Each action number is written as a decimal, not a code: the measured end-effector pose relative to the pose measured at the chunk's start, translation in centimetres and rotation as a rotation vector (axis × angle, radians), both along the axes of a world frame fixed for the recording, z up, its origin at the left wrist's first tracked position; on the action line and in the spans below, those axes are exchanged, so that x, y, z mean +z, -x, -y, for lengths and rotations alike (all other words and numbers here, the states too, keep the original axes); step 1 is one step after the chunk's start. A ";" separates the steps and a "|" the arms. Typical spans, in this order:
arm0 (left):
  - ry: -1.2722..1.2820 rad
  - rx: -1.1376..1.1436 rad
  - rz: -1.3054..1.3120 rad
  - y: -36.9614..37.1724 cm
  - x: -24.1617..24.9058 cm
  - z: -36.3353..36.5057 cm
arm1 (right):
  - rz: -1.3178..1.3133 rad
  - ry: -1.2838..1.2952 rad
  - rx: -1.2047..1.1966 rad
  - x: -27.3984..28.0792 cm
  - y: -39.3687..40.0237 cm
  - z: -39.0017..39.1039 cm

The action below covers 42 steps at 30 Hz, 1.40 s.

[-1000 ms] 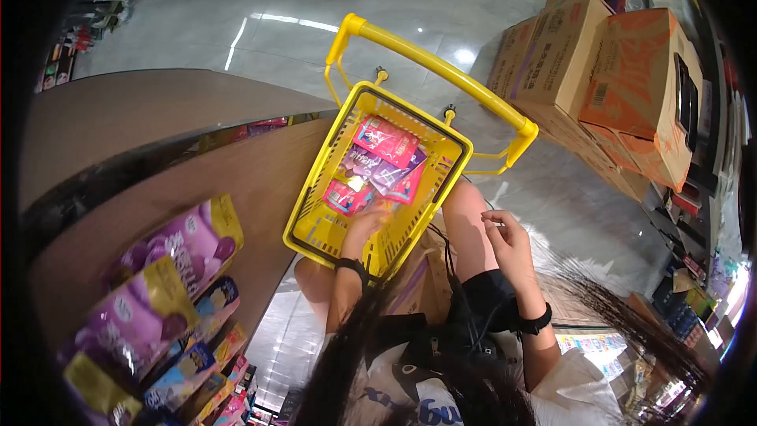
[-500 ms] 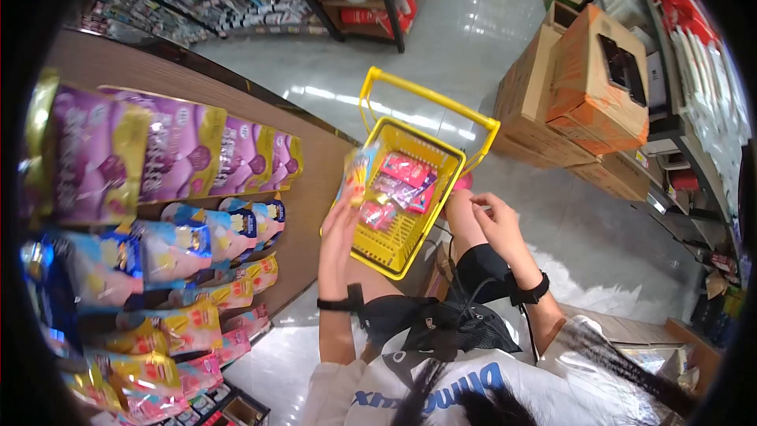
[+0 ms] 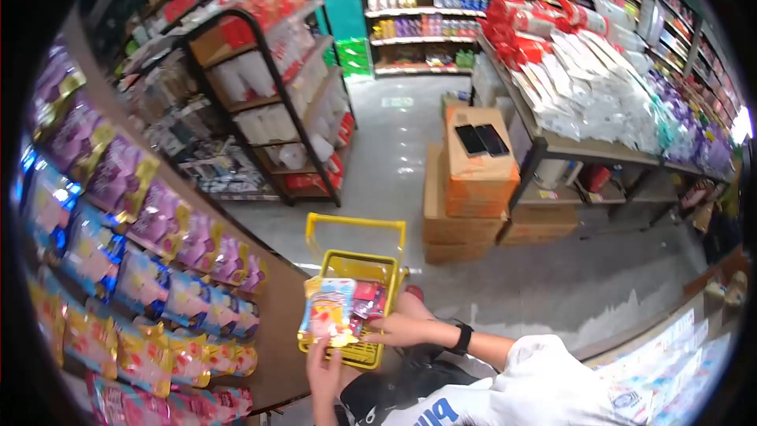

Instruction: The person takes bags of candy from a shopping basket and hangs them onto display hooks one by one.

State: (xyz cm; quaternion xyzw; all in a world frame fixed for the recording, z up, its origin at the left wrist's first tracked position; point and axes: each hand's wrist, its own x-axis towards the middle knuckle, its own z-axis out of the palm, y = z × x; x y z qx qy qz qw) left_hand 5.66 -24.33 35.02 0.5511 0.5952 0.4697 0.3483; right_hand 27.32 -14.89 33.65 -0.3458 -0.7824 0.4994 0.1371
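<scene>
A: So, left to right, what've you got there?
B: Rows of shiny pouches [image 3: 142, 280] crowd your left. Then your left hand [image 3: 322, 369], thumb and fingers pinched on the bottom edge of the yellow-and-white pouch [image 3: 327, 308], which is over the left side of the yellow basket [image 3: 361, 267].
A: Handling?
B: Probably light, soft, a bit slippery; I'd grab the flat edges. Pink and purple packs [image 3: 367, 293] fill the space just right of it. Your right hand [image 3: 404, 330] is by its lower corner, fingers extended; can't tell if they grip. Further right, cartons [image 3: 479, 193] with two phones [image 3: 482, 140] narrow your aisle.
</scene>
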 end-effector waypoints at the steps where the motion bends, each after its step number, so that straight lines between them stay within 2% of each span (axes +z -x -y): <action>1: -0.072 -0.001 -0.143 -0.7 0.3 0.9 | -0.048 -0.018 0.010 -1.7 0.5 0.3; 4: -0.141 -0.156 -0.305 -3.5 5.6 2.6 | -0.070 0.005 -0.004 -2.7 0.8 0.6; 5: -0.147 -0.181 -0.319 -4.0 6.5 3.4 | -0.102 0.071 0.016 -1.3 0.7 0.6; 9: -0.153 -0.168 -0.282 -3.4 6.3 5.2 | -0.117 0.312 0.104 7.0 -0.1 2.1; 11: -0.108 -0.135 -0.262 -3.2 7.6 6.2 | -0.182 0.411 0.177 7.2 0.0 1.4; 13: -0.181 -0.105 -0.355 -2.7 7.9 6.9 | -0.341 0.530 0.274 6.1 0.5 0.8; 15: -0.185 -0.154 -0.348 -2.3 9.4 7.9 | -0.378 0.605 0.201 8.3 1.4 1.1; 18: -0.244 -0.123 -0.485 -2.0 8.6 9.0 | -0.449 0.427 0.205 11.8 3.9 2.4; 21: -0.252 0.098 -0.545 -1.0 8.9 10.0 | -0.462 0.252 0.207 14.1 5.3 2.2; 22: -0.272 0.143 -0.485 -0.3 9.8 10.3 | -0.422 0.173 0.209 14.9 5.4 2.0; 25: -0.291 0.358 0.074 1.7 11.1 10.9 | -0.388 -0.068 0.243 19.1 5.9 2.2; 27: -0.241 0.220 0.254 3.5 13.1 10.7 | -0.360 -0.254 0.308 20.7 6.8 2.1; 28: -0.186 0.173 0.240 3.4 15.9 10.9 | -0.382 -0.291 0.344 21.2 7.8 1.9; 29: -0.288 0.114 0.354 3.2 17.7 10.4 | -0.353 -0.333 0.380 22.6 8.6 2.0; 31: -0.309 0.181 0.044 3.9 21.3 10.0 | -0.298 -0.421 0.449 26.4 10.6 2.4; 33: -0.354 0.309 0.040 3.7 25.2 9.5 | -0.540 -0.360 0.379 28.5 12.7 2.8; 36: -0.421 0.315 0.006 6.0 30.8 8.8 | -0.750 -0.746 0.292 33.2 14.1 2.8; 40: -0.630 0.239 -0.045 8.9 36.7 7.6 | -0.576 -1.544 0.307 40.4 14.4 5.9; 42: -0.795 0.167 -0.023 9.5 39.2 6.4 | -0.539 -1.669 0.244 41.9 16.3 6.4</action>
